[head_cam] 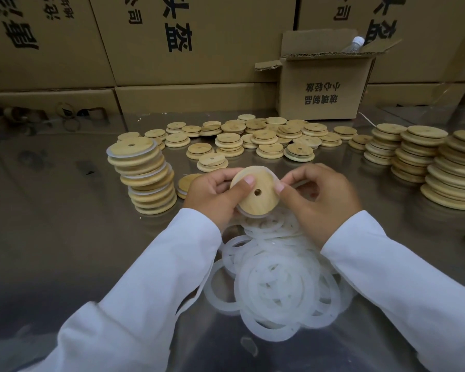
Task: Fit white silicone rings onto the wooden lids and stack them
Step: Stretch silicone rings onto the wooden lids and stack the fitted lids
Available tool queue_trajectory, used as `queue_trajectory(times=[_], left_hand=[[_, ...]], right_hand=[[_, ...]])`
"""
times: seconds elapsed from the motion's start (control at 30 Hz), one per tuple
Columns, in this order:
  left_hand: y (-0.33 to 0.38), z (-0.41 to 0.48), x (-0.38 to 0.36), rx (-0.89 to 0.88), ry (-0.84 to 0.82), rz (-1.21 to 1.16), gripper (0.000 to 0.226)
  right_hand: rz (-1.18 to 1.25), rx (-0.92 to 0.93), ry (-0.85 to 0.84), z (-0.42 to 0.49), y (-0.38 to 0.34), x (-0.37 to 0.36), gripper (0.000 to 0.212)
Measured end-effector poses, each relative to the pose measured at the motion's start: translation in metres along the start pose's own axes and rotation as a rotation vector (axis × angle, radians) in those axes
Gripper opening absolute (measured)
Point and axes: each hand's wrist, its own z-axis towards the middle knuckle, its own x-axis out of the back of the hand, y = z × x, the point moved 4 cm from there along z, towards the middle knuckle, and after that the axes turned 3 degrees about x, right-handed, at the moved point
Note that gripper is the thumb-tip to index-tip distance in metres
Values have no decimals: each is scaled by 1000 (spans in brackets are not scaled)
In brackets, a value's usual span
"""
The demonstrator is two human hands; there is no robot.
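Round wooden lid, probably light and stiff, sat rim-gripped in left hand; right hand pinched its soft white silicone ring.

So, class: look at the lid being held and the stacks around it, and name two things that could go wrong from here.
1. The stack of ringed lids beside the left hand looks uneven, so adding the held lid might topple it.
2. The white sleeves overlap the loose rings and could drag some off the table.
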Motion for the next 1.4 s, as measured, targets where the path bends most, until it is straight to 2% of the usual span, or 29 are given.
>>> queue_trajectory(times=[0.13,0.23,0.57,0.93,1.2,1.4], left_hand=[[1,-1,-1,-3,-2,2,10],[3,0,-1,-12,2,-7,11],[10,1,1,-82,-26,-8,14],[6,2,1,-94,-5,-17,11],[5,2,1,-87,-12,-38,12],[5,2,2,-90,4,-47,12]], right_hand=[[-47,-15,12,1,-1,2,18],[4,-88,-12,3,0,4,19],[95,-235,-90,8,0,8,14],[389,-265,-110,2,-4,3,14],[264,-261,-136,2,-4,1,19],[268,-296,-133,1,-4,0,17]])
